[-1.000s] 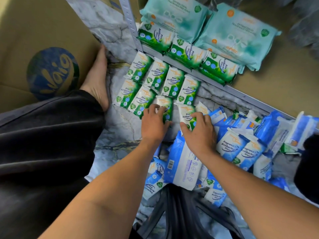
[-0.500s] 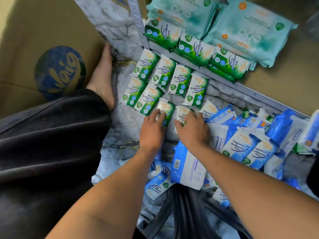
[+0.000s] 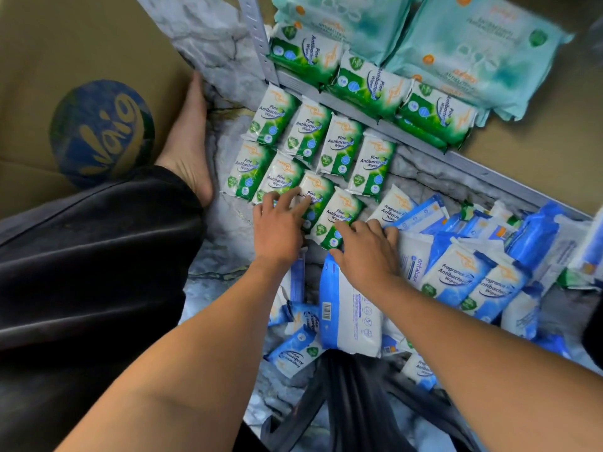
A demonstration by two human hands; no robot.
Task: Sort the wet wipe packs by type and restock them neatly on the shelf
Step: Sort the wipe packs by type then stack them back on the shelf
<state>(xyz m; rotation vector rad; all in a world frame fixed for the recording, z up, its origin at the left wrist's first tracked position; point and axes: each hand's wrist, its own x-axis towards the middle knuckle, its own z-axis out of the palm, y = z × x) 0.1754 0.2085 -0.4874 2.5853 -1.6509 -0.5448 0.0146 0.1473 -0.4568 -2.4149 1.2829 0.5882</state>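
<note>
Several small green pine wipe packs (image 3: 338, 145) lie in two neat rows on the marbled floor in front of the shelf. My left hand (image 3: 278, 227) rests with spread fingers on the third pack of the near row (image 3: 317, 194). My right hand (image 3: 365, 252) presses flat on the lower end of the last green pack (image 3: 339, 213) beside it. Larger green pine packs (image 3: 372, 83) and big teal packs (image 3: 479, 50) sit on the shelf (image 3: 554, 151). A loose heap of blue fragrance-free packs (image 3: 456, 275) lies to the right.
A big blue and white pack (image 3: 349, 318) lies face down under my right wrist. A black bag (image 3: 355, 399) gapes at the bottom. My bare foot (image 3: 189, 141) and dark trouser leg sit left, against a cardboard box (image 3: 81, 93). The grey shelf upright (image 3: 257, 37) stands at the top.
Both hands have slid the two green packs up and left into the near row, next to the others. The right hand's pack now lies flat, closing the gap.
</note>
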